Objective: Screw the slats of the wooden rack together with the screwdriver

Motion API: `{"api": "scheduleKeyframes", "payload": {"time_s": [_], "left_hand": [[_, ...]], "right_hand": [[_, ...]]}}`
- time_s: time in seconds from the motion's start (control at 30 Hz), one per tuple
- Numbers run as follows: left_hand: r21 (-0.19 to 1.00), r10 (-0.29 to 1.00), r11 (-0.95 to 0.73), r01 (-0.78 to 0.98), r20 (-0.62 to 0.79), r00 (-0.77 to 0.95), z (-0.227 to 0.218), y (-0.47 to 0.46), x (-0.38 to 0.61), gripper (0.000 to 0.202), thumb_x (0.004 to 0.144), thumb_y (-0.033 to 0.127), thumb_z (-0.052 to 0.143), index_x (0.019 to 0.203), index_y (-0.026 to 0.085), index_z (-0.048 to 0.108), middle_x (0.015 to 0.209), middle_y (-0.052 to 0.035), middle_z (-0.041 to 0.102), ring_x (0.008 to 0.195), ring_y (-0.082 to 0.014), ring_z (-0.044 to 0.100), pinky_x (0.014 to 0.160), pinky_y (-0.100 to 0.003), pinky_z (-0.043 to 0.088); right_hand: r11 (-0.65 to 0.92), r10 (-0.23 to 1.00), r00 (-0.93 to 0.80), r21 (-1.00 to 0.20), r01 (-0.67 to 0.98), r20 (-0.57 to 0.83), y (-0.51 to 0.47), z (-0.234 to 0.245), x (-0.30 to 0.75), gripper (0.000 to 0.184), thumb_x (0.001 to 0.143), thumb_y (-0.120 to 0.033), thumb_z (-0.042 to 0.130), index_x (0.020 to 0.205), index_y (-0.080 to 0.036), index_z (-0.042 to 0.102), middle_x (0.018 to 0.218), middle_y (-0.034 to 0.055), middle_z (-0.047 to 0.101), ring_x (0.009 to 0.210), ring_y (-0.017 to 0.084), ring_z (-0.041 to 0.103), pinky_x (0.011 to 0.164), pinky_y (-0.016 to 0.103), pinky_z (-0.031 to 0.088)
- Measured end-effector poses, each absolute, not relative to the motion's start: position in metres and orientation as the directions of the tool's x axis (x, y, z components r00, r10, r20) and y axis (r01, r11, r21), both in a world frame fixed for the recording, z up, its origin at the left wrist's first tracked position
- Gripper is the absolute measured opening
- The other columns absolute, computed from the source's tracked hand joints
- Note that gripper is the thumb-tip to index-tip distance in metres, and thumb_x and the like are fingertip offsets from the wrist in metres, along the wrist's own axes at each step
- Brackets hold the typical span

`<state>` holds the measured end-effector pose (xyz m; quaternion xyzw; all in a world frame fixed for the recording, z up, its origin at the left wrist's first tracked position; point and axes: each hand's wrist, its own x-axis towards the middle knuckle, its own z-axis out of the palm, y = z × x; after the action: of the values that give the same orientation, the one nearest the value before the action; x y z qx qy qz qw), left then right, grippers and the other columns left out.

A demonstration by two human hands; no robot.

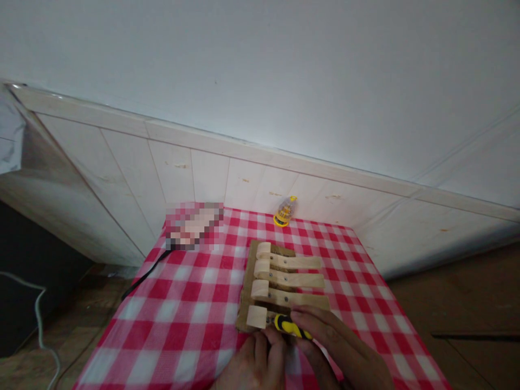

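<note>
My right hand [341,341] is closed around a screwdriver [290,326] with a yellow and black handle. The screwdriver's tip points left, at the nearest of several pale wooden strips with rounded end blocks. That nearest end block [257,317] sits by the near edge of a brown wooden board [244,303]. Farther back on the board, another wooden strip [303,298] is fastened with dark screws. My left hand [258,360] has its fingers curled at the board's near edge; what they grip is hidden.
A red and white checked cloth [195,303] covers the table. Toward the wall stands a yellow-capped clear container [285,211]. A blurred-out object lies at the back left, with a black cable [148,273] running off the left edge. White panelling [209,179] rises behind the table.
</note>
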<state>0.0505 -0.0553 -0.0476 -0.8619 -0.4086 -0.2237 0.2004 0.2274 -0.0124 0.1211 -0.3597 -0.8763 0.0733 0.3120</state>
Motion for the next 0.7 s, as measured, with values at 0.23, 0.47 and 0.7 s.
{"api": "scheduleKeyframes", "payload": {"time_s": [0.23,0.47,0.7], "left_hand": [[-0.187,0.597,-0.586,0.789,0.559,0.576,-0.044,-0.054,0.05,0.027,0.1,0.017,0.052,0.12,0.004,0.066,0.102,-0.0155,0.067,0.074,-0.0188,0.061,0.058,-0.028,0.053],[-0.198,0.598,-0.558,0.806,0.577,0.556,-0.039,-0.054,0.052,0.032,0.098,0.016,0.048,0.123,0.003,0.065,0.102,-0.0163,0.067,0.072,-0.0191,0.059,0.058,-0.03,0.053],[-0.227,0.571,-0.573,0.787,0.578,0.583,-0.037,-0.053,0.049,0.033,0.098,0.015,0.048,0.123,0.002,0.065,0.103,-0.0174,0.066,0.074,-0.0205,0.061,0.056,-0.03,0.052]], "right_hand": [[0.695,0.702,-0.485,-0.353,0.627,0.521,-0.012,0.12,0.22,0.024,0.103,-0.027,0.066,0.126,-0.025,0.074,0.114,0.0042,0.084,0.101,0.019,0.083,0.087,0.023,0.069],[0.662,0.732,-0.457,-0.369,0.652,0.506,-0.01,0.12,0.22,0.02,0.102,-0.03,0.067,0.121,-0.026,0.073,0.107,0.0031,0.084,0.093,0.019,0.083,0.08,0.023,0.07],[0.656,0.74,-0.422,-0.42,0.628,0.524,-0.011,0.119,0.219,0.018,0.1,-0.027,0.068,0.117,-0.026,0.075,0.11,0.0046,0.084,0.098,0.021,0.083,0.083,0.025,0.07]]}}
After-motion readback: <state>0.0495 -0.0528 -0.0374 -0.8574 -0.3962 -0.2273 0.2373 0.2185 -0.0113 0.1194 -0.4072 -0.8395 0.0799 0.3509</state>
